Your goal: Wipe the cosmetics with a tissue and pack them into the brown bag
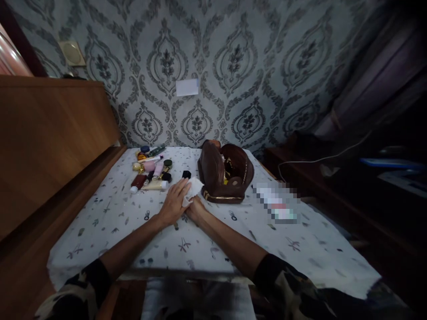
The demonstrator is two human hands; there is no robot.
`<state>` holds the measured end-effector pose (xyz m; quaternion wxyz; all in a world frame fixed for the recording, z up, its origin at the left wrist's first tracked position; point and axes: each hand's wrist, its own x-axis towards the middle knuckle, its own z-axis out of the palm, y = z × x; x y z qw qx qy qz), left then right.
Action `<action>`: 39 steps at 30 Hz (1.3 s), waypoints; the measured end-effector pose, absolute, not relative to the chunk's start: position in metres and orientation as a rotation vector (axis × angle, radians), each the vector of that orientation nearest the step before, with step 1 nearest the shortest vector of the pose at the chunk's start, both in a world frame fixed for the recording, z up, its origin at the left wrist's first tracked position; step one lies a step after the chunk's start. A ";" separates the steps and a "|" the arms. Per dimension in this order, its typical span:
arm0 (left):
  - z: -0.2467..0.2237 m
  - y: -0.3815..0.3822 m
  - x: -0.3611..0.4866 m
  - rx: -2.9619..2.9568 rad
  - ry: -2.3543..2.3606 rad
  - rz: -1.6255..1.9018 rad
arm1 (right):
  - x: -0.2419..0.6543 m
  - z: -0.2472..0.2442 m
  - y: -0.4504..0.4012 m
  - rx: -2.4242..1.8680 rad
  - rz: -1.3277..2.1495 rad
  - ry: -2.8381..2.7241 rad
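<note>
Both my hands meet over the front middle of the table. My left hand (173, 201) presses its fingers along a crumpled white tissue (195, 188). My right hand (196, 209) is against the tissue from below, its fingers largely hidden. A small black block-shaped object (186, 174) shows just beyond my left fingertips; whether it is touched or stands on the table I cannot tell. Right of the hands sits a brown handbag (213, 171), unzipped, with some yellow and gold items inside. To the left lies a group of cosmetics, including a cream-coloured tube (154, 185) and a pink bottle (149, 166).
A patterned white cloth (133, 249) covers the table. A blurred-out flat item (276, 204) lies right of the bag. Wooden furniture (50, 142) borders the left side, patterned wallpaper (167, 58) the back. A white cable (320, 161) runs at the dark right side.
</note>
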<state>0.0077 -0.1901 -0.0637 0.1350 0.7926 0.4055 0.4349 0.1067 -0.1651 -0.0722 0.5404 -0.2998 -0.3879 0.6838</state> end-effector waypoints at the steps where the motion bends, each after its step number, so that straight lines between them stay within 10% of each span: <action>1: -0.065 -0.189 0.008 2.359 1.189 1.237 | 0.106 -0.073 -0.167 -0.714 1.632 -0.927; 39: -0.047 -0.164 -0.019 0.772 1.008 1.260 | 0.144 -0.059 -0.194 -0.601 2.101 -1.190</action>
